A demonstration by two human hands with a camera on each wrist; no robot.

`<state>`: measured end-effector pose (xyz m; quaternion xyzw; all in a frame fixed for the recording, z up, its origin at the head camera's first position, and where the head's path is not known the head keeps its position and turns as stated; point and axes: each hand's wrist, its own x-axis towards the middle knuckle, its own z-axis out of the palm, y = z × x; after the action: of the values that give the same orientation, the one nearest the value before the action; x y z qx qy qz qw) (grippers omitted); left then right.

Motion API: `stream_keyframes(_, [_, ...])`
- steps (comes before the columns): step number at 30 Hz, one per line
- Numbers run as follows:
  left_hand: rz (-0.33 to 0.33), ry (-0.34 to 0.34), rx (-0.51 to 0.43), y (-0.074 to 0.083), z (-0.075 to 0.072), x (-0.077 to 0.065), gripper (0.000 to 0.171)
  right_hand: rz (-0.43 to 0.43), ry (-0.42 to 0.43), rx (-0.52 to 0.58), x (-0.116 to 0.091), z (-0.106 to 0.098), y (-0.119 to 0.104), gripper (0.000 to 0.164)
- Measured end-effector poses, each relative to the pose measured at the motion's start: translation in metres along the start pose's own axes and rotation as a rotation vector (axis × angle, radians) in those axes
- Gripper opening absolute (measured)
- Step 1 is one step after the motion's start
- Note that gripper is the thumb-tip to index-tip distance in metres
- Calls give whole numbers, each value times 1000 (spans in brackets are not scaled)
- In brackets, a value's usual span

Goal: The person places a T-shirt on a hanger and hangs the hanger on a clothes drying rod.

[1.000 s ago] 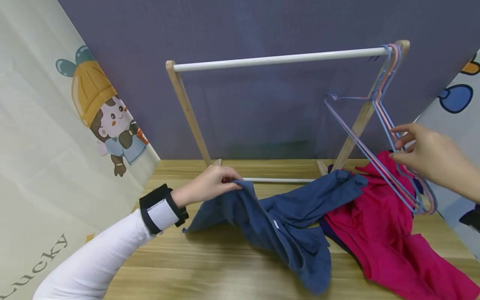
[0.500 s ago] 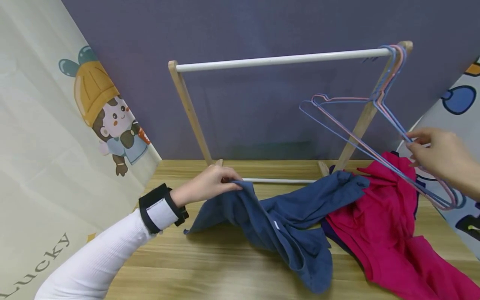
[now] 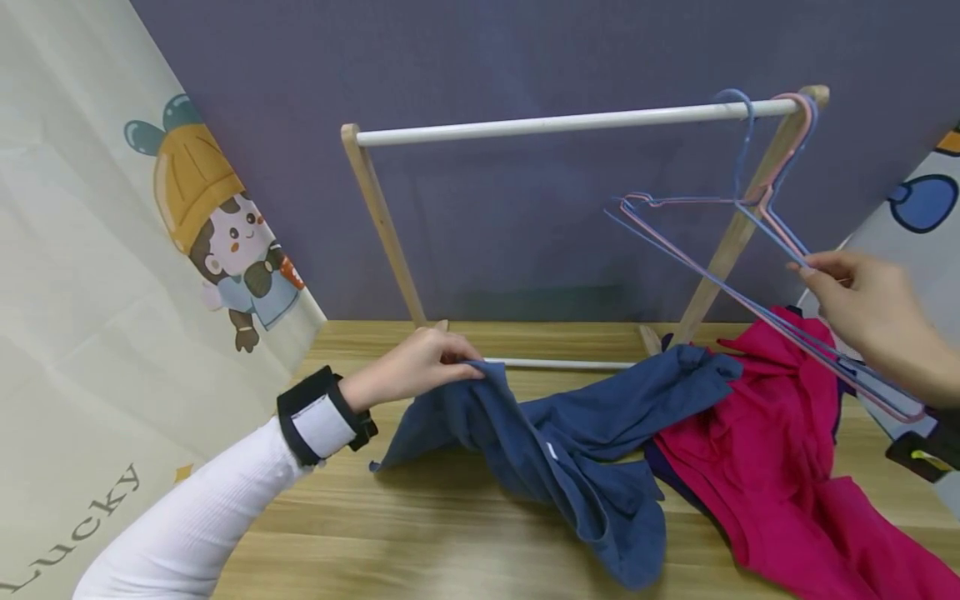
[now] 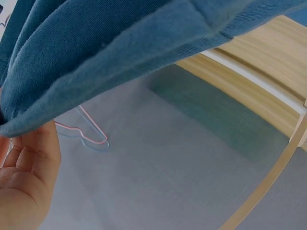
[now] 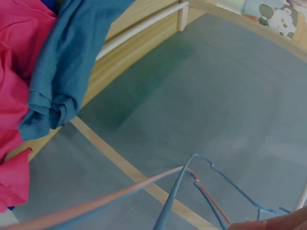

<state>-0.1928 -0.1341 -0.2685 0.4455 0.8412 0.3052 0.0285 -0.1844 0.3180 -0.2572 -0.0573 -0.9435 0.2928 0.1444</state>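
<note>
**Pinch on a hanger, right hand; pinch on a garment, left hand**

The right hand (image 3: 870, 304), fingers bent toward the thumb, pinches the front blue hanger (image 3: 768, 233) by its shoulder wire. The hook stands above and left of this hand, at the white rail (image 3: 570, 122); whether it bears on the rail cannot be told. The pink hanger (image 3: 767, 197) hangs close alongside, and the lower bars run near one another below the hand. The left hand (image 3: 427, 364) holds the blue garment (image 3: 525, 454) by its edge in a close pinch; the cloth falls below and rightward, overlapping the magenta garment (image 3: 772, 450). The step appears to be parting one hanger: raise its hook squarely clear of the rail, and guard against snagging where the lower bars lie close.
</note>
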Motion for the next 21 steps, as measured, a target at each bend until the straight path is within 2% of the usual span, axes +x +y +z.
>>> stream_keyframes(5, [1, 7, 13, -2, -1, -1, 12, -14, 8, 27, -20, -13, -46, 55])
stream_keyframes(9, [-5, 15, 7, -4, -2, -1, 12, -15, 7, 14, -28, -18, -58, 57])
stream_keyframes(15, [-32, 15, 7, -6, -4, -2, 13, -17, 36, 59, -19, -21, -50, 54])
stream_keyframes(19, [-43, 17, 7, -7, -4, -3, 14, -40, 94, 85, 11, -21, -13, 49])
stream_keyframes(21, [-46, 18, 4, -8, -5, -3, 14, -55, 110, 75, 16, -20, -6, 48])
